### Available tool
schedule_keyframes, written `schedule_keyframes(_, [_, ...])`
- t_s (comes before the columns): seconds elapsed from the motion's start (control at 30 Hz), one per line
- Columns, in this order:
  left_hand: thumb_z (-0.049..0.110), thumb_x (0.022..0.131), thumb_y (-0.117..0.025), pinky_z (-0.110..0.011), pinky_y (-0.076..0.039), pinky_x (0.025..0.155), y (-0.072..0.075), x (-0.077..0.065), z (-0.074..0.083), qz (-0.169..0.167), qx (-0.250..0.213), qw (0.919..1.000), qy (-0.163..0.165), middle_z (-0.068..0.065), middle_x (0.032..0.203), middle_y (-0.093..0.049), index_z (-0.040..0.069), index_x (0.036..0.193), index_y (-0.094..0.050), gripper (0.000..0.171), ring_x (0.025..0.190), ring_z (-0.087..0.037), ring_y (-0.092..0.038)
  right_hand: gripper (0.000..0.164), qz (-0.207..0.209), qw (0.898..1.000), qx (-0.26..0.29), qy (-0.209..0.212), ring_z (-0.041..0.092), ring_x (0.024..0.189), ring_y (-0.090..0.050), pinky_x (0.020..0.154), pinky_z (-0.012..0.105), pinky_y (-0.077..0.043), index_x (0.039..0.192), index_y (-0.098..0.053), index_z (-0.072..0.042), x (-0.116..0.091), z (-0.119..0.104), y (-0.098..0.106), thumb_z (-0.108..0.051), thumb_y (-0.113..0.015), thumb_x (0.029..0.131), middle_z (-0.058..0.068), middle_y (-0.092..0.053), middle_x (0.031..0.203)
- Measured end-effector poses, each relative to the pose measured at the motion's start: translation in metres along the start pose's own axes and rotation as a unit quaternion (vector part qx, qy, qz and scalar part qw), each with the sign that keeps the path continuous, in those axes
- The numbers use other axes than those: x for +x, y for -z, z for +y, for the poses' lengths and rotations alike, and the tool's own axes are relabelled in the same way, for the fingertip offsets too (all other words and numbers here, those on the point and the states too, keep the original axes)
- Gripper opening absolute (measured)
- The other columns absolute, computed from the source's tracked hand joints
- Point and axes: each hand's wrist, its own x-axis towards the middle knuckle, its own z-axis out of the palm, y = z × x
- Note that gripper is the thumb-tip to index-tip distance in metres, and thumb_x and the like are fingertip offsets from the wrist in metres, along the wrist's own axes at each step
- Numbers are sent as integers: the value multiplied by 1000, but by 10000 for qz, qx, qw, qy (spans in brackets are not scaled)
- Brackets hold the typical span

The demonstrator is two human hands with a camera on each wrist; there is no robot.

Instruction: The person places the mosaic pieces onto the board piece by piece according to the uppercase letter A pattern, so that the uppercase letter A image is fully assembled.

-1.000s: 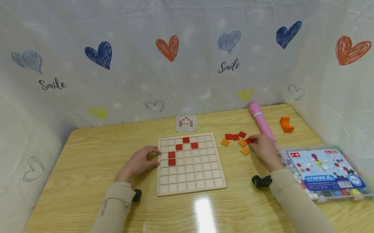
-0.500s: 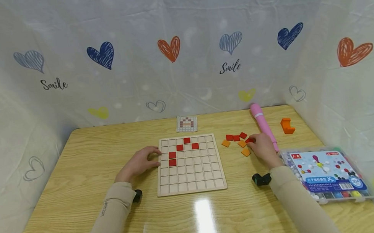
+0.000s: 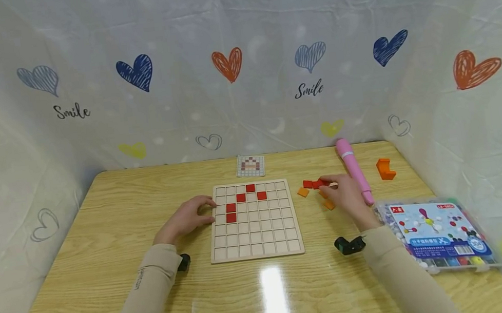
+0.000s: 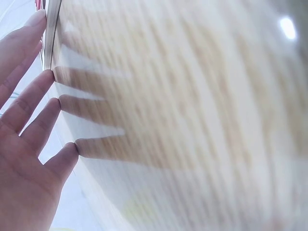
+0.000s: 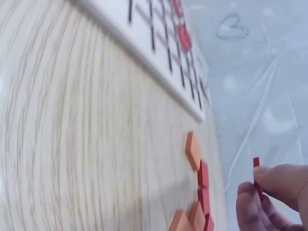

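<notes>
A pale wooden grid board lies mid-table with several red tiles in its upper cells. My left hand rests at the board's left side, its fingers extended. In the left wrist view, thumb and fingertips are right at the board's edge. Between thumb and fingers my right hand pinches a red square tile, raised above the loose pieces to the right of the board. Under and beside that hand lie orange tiles and more red tiles, some partly hidden by it.
A small printed pattern card lies behind the board. To the right are a pink tube-shaped object, an orange curved piece and a clear case of molecule-model parts. A heart-printed curtain encloses the table's back and sides.
My right hand has lifted the red tile from the right end of the loose pieces and moved left and slightly forward. My left hand and the board have stayed in place.
</notes>
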Motion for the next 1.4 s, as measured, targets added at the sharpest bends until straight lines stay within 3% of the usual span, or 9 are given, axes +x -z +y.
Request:
schedule_keyframes(0.13, [14, 91, -71, -54, -27, 115, 0, 0, 1, 27, 25, 10000, -10, -20, 145, -45, 5, 122, -62, 33, 139, -40, -34, 38, -189, 9996, 199, -29, 24, 81, -60, 55, 25, -47, 130, -63, -4, 0, -14, -3, -19, -66, 95, 18, -65, 119])
schedule_keyframes(0.33, [14, 91, -71, -53, -26, 116, 0, 0, -1, 52, 51, 10000, 3, -20, 145, -45, 5, 122, -62, 34, 139, -40, -34, 40, -397, 9960, 797, 12, 28, 99, -60, 67, 27, -50, 131, -62, -5, -5, -32, -13, -18, -67, 94, 20, -57, 124])
schedule_keyframes(0.6, [14, 90, -72, -53, -24, 117, -1, 2, -3, 25, -6, 10000, 59, -20, 146, -45, 6, 122, -62, 34, 140, -40, -32, 38, -729, 9904, 1170, 34, 29, 104, -63, 77, 29, -53, 131, -63, -5, -8, -53, -30, -13, -67, 94, 18, -54, 125])
schedule_keyframes(0.9, [15, 91, -71, -53, -25, 116, 0, 3, -4, 9, -51, 10000, 57, -18, 146, -45, 7, 123, -62, 35, 140, -39, -33, 32, -1188, 9886, 911, 135, 21, 100, -64, 85, 36, -55, 123, -69, -14, -11, -71, -49, -20, -71, 91, 7, -62, 121])
schedule_keyframes(1.1, [15, 91, -71, -53, -25, 116, 0, 3, -4, 1, -38, 10000, 26, -18, 146, -45, 7, 123, -62, 35, 140, -39, -33, 28, -1493, 9834, 840, 596, 16, 93, -67, 81, 33, -57, 117, -72, -12, -15, -85, -69, -17, -73, 89, 5, -65, 118])
schedule_keyframes(1.4, [14, 91, -71, -53, -25, 117, 1, 2, -3, -13, 49, 10000, -49, -19, 146, -45, 6, 123, -62, 34, 139, -40, -33, 27, -2024, 9711, 537, 1143, 15, 94, -66, 81, 31, -56, 117, -72, -11, -16, -111, -97, -15, -70, 90, 4, -67, 115])
